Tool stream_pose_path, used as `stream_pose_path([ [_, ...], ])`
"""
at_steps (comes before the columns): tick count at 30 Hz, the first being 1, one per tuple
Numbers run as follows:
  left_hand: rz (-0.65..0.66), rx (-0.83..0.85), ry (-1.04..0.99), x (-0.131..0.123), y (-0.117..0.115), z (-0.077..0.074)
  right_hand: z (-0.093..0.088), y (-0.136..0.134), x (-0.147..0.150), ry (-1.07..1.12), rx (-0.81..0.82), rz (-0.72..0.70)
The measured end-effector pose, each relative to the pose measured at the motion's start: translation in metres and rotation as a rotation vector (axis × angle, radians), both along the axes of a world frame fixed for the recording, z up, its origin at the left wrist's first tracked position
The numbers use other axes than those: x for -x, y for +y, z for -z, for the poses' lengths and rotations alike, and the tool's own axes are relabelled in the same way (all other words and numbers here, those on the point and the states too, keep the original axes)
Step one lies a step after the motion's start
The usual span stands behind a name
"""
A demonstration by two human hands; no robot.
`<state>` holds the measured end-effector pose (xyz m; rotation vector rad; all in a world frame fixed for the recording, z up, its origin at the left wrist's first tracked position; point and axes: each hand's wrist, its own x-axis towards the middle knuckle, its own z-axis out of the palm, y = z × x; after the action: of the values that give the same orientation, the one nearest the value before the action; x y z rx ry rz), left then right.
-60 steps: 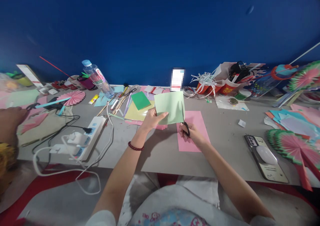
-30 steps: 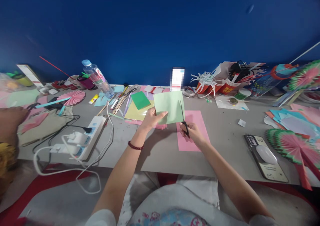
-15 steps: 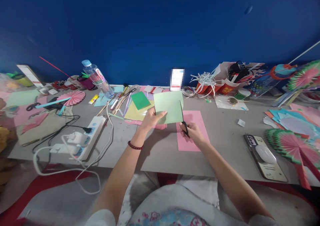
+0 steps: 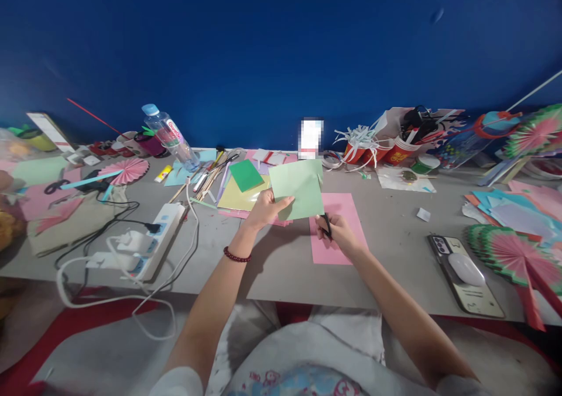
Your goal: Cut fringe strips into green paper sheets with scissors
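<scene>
My left hand [image 4: 266,207] pinches the lower left edge of a light green sheet of paper [image 4: 298,186], thumb on top, held up above the table. My right hand [image 4: 336,230] is closed round the black handles of a pair of scissors [image 4: 325,224] at the sheet's lower right corner. The blades are mostly hidden at the paper's right edge, where a slit shows near the upper right. Beneath my right hand a pink sheet of paper [image 4: 338,252] lies flat on the grey table [image 4: 281,276].
A white power strip [image 4: 163,238] with cables lies to the left, near a tilted plastic bottle [image 4: 173,135]. On the right are a phone [image 4: 472,296] with a white mouse [image 4: 466,268] on it and a folded paper fan [image 4: 518,252]. Red paper cups [image 4: 398,153] stand at the back.
The green sheet has shifted slightly and its right edge now covers more of the scissor blades. Both hands stay in nearly the same place.
</scene>
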<state>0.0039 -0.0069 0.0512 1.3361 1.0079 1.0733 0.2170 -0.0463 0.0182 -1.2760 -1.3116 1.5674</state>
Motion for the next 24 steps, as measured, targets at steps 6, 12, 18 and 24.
stream_pose_path([
  [6, 0.018, 0.024, 0.017, 0.0015, 0.0016, 0.0018, -0.0032, -0.0009, -0.0003, 0.016, 0.0, -0.026],
  [12, 0.017, -0.001, 0.072, 0.0031, -0.0004, -0.0017, -0.0039, -0.0018, -0.0021, 0.047, -0.035, -0.066],
  [18, 0.013, 0.013, 0.09, 0.0043, -0.0002, -0.0017, -0.0021, -0.0015, -0.0053, 0.087, -0.046, -0.149],
  [24, 0.065, 0.006, 0.111, 0.0063, -0.0015, -0.0029, 0.0004, -0.0019, -0.006, 0.125, -0.038, -0.177],
])
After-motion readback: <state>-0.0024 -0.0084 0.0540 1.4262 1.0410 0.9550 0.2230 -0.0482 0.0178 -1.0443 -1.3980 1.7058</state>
